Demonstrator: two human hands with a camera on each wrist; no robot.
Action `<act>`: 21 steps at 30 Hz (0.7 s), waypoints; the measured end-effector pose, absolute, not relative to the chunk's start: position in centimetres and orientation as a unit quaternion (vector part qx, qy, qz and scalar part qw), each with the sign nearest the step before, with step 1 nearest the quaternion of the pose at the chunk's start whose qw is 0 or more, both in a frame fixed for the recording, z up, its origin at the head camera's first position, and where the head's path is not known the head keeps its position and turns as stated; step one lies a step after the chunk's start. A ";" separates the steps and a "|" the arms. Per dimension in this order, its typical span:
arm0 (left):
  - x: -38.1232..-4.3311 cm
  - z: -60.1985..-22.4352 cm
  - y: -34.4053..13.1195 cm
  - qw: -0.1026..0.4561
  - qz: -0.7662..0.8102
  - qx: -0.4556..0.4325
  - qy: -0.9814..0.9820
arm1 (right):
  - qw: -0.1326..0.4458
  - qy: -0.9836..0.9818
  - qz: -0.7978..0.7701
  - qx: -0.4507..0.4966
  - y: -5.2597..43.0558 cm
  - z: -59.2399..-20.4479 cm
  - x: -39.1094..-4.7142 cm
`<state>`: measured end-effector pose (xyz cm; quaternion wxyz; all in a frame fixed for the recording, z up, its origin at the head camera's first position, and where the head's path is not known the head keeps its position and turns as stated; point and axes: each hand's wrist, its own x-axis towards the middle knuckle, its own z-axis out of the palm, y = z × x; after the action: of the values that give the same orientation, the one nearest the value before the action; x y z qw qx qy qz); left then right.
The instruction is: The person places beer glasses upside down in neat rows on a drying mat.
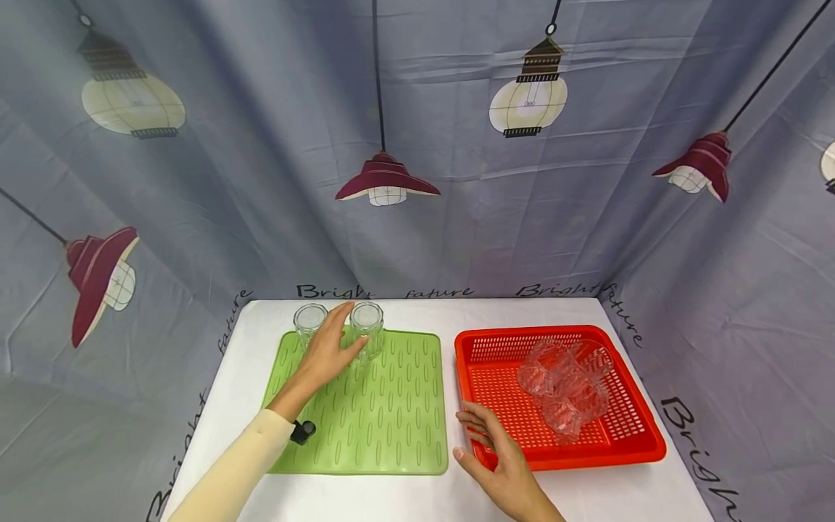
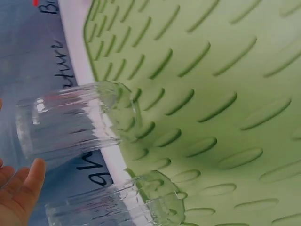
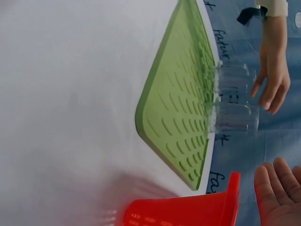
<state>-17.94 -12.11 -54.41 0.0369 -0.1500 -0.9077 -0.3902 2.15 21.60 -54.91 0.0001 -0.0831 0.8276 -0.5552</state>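
Note:
Two clear glasses stand side by side on the far left part of a green ridged mat [image 1: 398, 428]. My left hand [image 1: 326, 355] is over them, its fingers loosely extended near the top of the right-hand glass [image 1: 368, 317]; the left-hand glass [image 1: 309, 316] is partly behind that hand. In the left wrist view the fingertips lie close to the top of the nearer glass [image 2: 70, 122]; whether they touch it I cannot tell. My right hand [image 1: 501, 464], holding nothing, hovers with relaxed fingers by the near left corner of a red basket [image 1: 561, 460].
Inside the basket, several clear glass pieces [image 1: 566, 391] lie together toward the right; their shapes overlap. The white table [image 1: 417, 500] borders a grey-blue curtain [image 1: 457, 239] at the back and sides. A black band [image 1: 303, 432] is on my left wrist.

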 end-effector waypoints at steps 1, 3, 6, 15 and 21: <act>-17.4 -54.3 -12.2 0.035 -0.405 -0.146 -0.902 | 0.002 0.828 -0.554 -0.082 21.6 -54.9 2.1; -16.2 -54.2 -12.3 0.033 -0.437 -0.145 -0.887 | 0.005 0.828 -0.554 -0.080 21.6 -54.9 2.1; -14.0 -54.5 -12.1 0.031 -0.484 -0.142 -0.863 | 0.006 0.827 -0.557 -0.074 21.7 -55.0 2.0; -7.0 -56.7 -11.4 0.054 -0.552 -0.133 -0.821 | 0.013 0.826 -0.560 -0.067 21.5 -55.1 2.0; -3.8 -57.2 -11.0 0.031 -0.592 -0.124 -0.796 | 0.010 0.828 -0.556 -0.069 21.4 -55.3 1.7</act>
<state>-3.80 -10.97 -57.17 0.0305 -0.1244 -0.7960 -0.5917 1.73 21.43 -55.28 0.0097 -0.0686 0.8283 -0.5560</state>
